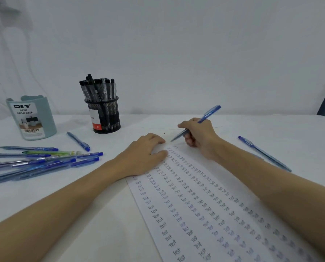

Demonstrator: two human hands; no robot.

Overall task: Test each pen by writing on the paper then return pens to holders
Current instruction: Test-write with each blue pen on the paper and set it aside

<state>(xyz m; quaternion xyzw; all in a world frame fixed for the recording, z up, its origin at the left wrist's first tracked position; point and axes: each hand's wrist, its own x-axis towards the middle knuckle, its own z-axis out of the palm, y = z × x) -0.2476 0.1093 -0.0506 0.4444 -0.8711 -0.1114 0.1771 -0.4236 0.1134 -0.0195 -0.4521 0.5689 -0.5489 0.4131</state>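
My right hand (199,137) grips a blue pen (208,114), its tip down near the far end of the paper (205,195). That white sheet carries several columns of the handwritten word "Test". My left hand (144,154) lies flat on the paper's far left corner, fingers straight. A black mesh holder (104,118) full of black pens stands at the back. A pale teal holder (32,118) labelled "DIY Desk Organizer" stands at the far left; no pens show above its rim.
Several loose blue pens (35,163) and one green pen (52,152) lie in a heap at the left. A single blue pen (78,141) lies near the mesh holder. Another blue pen (263,153) lies right of my right forearm. A white wall rises behind the table.
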